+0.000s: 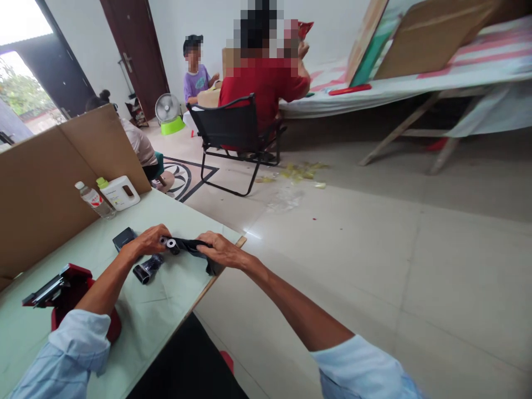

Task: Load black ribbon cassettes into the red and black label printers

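Observation:
My left hand (150, 240) is closed around a small black roll (170, 244) with a pale core, held just above the pale green table (137, 310). A strip of black ribbon (190, 245) runs from that roll to my right hand (219, 250), which pinches and presses its other end near the table's edge. A second black roll (146, 270) lies on the table under my left hand. A small dark case (123, 238) rests just behind my left wrist.
A red device (66, 293) sits at the table's near left. A clear bottle (95, 200) and a white jug (119, 192) stand by a cardboard screen (50, 183). A person in red sits on a black folding chair (233, 138); two other people are beyond.

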`<state>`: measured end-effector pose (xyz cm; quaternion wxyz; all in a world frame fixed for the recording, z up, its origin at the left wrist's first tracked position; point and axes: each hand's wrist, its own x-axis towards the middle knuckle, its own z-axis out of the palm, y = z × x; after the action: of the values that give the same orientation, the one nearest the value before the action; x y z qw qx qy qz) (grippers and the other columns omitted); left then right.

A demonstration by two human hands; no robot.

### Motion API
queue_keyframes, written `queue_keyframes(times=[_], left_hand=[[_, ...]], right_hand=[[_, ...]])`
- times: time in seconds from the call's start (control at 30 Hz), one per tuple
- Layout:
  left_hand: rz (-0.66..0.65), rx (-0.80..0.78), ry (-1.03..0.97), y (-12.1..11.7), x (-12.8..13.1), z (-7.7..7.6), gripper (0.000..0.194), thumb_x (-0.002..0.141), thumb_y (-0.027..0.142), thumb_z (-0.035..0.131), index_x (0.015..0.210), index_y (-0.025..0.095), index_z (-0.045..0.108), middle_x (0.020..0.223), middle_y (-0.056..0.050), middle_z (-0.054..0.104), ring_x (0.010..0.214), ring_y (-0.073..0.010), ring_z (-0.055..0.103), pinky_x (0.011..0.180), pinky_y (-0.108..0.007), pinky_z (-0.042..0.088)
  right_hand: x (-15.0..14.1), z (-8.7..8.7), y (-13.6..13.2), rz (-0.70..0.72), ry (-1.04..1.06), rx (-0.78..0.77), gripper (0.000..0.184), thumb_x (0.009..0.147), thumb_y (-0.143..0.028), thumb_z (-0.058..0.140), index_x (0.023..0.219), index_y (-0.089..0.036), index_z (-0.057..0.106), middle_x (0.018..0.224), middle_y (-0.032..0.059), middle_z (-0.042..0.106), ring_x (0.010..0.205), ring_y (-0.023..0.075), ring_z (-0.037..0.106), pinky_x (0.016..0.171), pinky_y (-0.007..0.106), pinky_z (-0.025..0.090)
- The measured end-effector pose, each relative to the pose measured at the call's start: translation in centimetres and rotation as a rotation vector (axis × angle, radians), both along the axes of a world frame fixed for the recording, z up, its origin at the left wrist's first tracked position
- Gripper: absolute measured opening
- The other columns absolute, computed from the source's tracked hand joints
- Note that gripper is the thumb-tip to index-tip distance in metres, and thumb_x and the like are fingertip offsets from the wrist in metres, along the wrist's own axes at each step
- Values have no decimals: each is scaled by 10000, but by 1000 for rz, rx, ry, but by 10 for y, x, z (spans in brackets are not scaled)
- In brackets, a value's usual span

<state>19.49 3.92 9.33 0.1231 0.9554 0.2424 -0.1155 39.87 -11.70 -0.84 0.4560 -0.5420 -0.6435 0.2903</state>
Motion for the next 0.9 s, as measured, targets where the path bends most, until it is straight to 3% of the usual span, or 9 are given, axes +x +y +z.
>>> queue_keyframes(times=[0.13,0.3,0.47,0.57,0.7,0.8,0.9], left_hand=[[-11,12,-7,-3,2,-4,408,698,129,670,1095,190,737,1193,-96,664,1022,-245,663,938,-341,498],[6,42,1,-5,0,-3,398,722,170,679,1116,209,721,1187,-96,676,1021,-263,673,936,-362,516],[20,67,-27,-11,-7,3,579,723,175,696,1297,205,625,1315,-116,633,1168,-291,640,1036,-398,493],[11,62,-109,-14,-13,8,614,730,152,689,1333,218,592,1345,-108,613,1204,-279,622,1067,-410,480],[4,76,-176,-20,-18,12,624,721,153,721,1323,227,573,1364,-110,594,1215,-294,610,1077,-450,476],[-5,120,-184,-28,-17,14,532,734,160,741,1241,237,597,1377,-108,584,1257,-311,583,1083,-474,469],[-3,189,-180,-37,-14,14,364,763,198,772,1102,229,644,1448,-126,539,1282,-336,559,1066,-516,472]], right_hand=[[1,1,-18,32,-107,80,212,925,-268,541,942,-192,738,984,79,737,1066,252,664,952,341,517],[-2,-3,-32,25,-155,145,256,940,-241,518,1000,-193,763,1096,102,750,1173,275,659,1037,388,512],[-4,-5,-37,31,-183,177,285,924,-212,511,1042,-215,771,1224,102,731,1266,291,616,1115,440,472],[-4,-1,-40,40,-172,184,295,919,-204,502,1090,-216,743,1199,102,728,1228,283,624,1101,442,471],[-6,7,-43,36,-186,141,212,917,-197,480,927,-207,692,1013,83,716,1046,255,657,981,394,506],[-7,12,-45,28,-158,118,184,897,-180,492,869,-209,671,928,59,702,948,238,658,915,371,509],[-7,14,-48,10,-112,93,214,895,-196,520,974,-218,718,993,62,730,991,251,676,921,372,519]])
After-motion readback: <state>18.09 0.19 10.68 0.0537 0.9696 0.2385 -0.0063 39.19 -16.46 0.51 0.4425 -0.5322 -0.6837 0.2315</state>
